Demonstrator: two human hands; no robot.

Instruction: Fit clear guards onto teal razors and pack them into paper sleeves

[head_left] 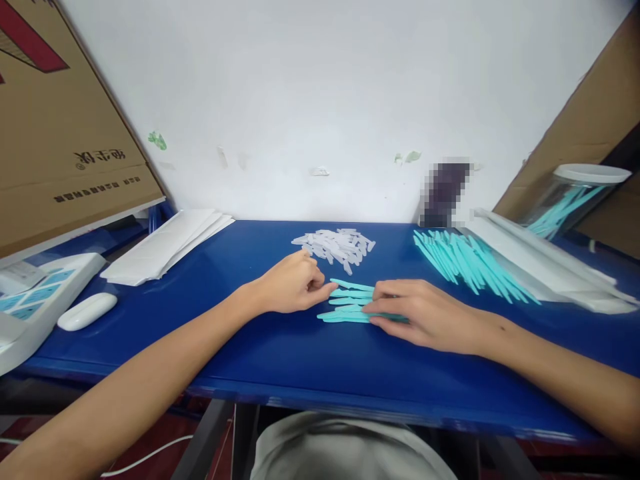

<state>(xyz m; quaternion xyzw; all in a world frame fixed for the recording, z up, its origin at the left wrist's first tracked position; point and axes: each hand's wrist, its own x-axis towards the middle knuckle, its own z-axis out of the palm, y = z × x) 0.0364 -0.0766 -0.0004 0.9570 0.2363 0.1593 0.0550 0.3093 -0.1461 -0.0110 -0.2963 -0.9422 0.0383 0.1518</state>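
Observation:
Several slim turquoise sticks, which look like eyebrow razors (345, 301), lie side by side in a loose row at the middle of the blue table. My right hand (420, 313) covers their right ends, its bent fingers and thumb gripping some of them. Just left of the row is my left hand (295, 283), with curled fingers and the thumb beside the tips of the upper razors. Whatever its fingers may hold is hidden. Behind it lies a heap of small translucent white caps (343, 245).
More turquoise razors (470, 263) are fanned out at the right, beside white sleeves (540, 260) and a lidded clear jar (570, 200). White paper strips (165, 247), a white oval case (87, 311) and a white tray (45, 300) are at left. A wall (320, 100) stands behind.

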